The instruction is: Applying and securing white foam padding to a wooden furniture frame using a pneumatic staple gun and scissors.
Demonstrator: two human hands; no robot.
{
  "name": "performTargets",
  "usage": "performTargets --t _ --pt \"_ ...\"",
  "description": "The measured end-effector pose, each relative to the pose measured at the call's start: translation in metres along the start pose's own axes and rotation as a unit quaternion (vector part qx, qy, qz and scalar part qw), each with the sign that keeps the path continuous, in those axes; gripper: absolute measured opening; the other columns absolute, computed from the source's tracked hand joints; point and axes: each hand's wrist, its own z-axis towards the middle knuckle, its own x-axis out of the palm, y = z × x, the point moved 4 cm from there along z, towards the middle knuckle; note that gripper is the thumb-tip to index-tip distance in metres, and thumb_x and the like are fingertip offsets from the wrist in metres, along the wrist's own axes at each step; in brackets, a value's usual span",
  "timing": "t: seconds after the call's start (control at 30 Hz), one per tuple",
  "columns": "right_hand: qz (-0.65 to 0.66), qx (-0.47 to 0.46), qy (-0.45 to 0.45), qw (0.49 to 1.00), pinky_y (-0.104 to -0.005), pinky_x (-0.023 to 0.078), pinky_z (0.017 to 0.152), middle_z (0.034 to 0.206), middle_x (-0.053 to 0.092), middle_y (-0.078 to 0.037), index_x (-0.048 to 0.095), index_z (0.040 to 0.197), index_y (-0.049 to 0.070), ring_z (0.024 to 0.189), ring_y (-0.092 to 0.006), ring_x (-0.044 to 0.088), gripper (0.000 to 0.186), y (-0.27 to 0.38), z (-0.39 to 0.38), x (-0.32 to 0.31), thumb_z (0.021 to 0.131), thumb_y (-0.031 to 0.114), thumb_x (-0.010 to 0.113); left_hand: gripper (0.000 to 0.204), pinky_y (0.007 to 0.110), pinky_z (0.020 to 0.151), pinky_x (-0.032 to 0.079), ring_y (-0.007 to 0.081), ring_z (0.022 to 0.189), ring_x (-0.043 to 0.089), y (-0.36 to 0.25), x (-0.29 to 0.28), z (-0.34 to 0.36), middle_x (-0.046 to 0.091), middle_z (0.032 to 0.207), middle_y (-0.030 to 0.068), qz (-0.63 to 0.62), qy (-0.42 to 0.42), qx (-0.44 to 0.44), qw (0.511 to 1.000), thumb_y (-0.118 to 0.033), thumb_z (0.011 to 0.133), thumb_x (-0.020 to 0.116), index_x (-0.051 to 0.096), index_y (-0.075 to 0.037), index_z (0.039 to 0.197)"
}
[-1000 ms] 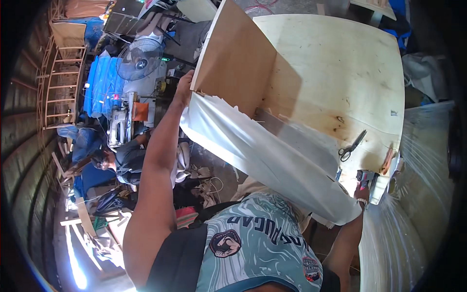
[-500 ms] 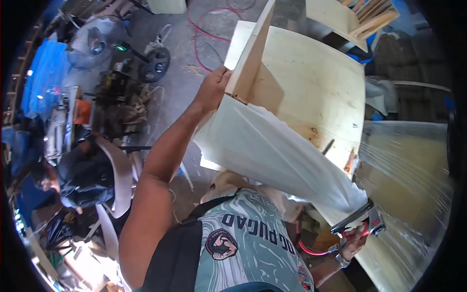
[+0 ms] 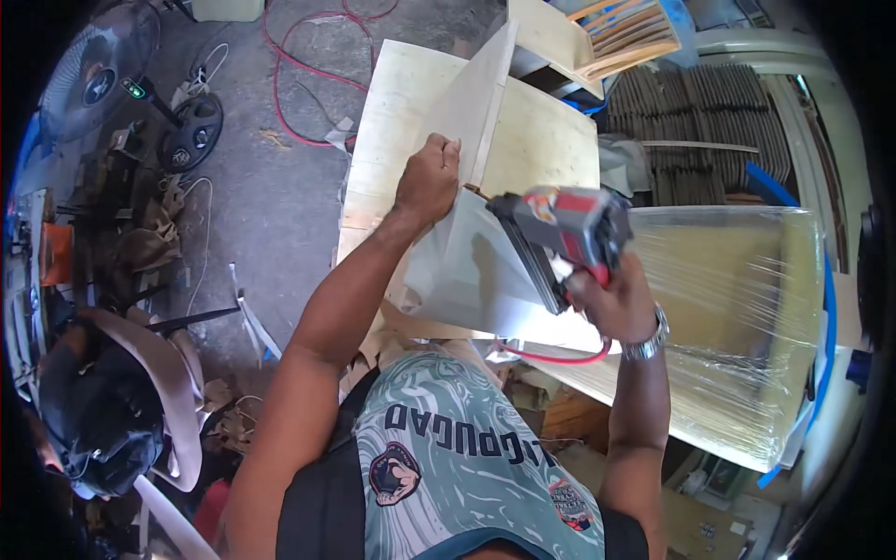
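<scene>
My left hand (image 3: 429,179) grips the near end of an upright plywood panel (image 3: 481,89) standing on a large pale board (image 3: 546,140). My right hand (image 3: 607,299) is closed on the handle of a grey, red and black pneumatic nail gun (image 3: 565,229), its nose at the panel's near edge, just right of my left hand. A red hose runs down from the gun's handle. A white sheet (image 3: 453,271) drapes from that edge beneath the gun; the gun hides part of it.
Plastic-wrapped foam (image 3: 737,317) lies at the right. A wooden piece with slats (image 3: 625,47) is at the top. At the left are a standing fan (image 3: 98,79), a coiled red hose (image 3: 289,103) on the concrete floor (image 3: 243,205) and a co-worker in dark clothing (image 3: 98,411).
My right hand has raised the nail gun from low at the right to the panel's edge. The view has swung, so the co-worker and fan appear further left.
</scene>
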Motion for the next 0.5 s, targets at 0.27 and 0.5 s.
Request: performTargets --t 0.27,0.5 --pt "-0.028 0.068 0.042 0.996 -0.0248 0.043 0.051 0.064 0.060 0.002 0.066 0.101 0.000 0.056 -0.0067 0.052 0.025 0.007 0.042 0.018 0.091 0.022 0.072 0.033 0.052 0.076 0.049 0.0465 0.087 0.064 0.001 -0.003 -0.002 0.066 0.086 0.0266 -0.022 0.012 -0.014 1.000 -0.033 0.101 0.045 0.057 -0.001 0.102" --pt "-0.104 0.014 0.027 0.994 -0.0241 0.042 0.051 0.062 0.057 0.002 0.064 0.088 0.001 0.055 -0.0054 0.052 0.025 0.002 0.044 0.017 0.093 0.025 0.069 0.034 0.053 0.077 0.049 0.0466 0.088 0.064 0.002 -0.003 0.000 0.066 0.086 0.0265 -0.020 0.025 -0.017 0.999 -0.033 0.101 0.044 0.057 -0.002 0.103"
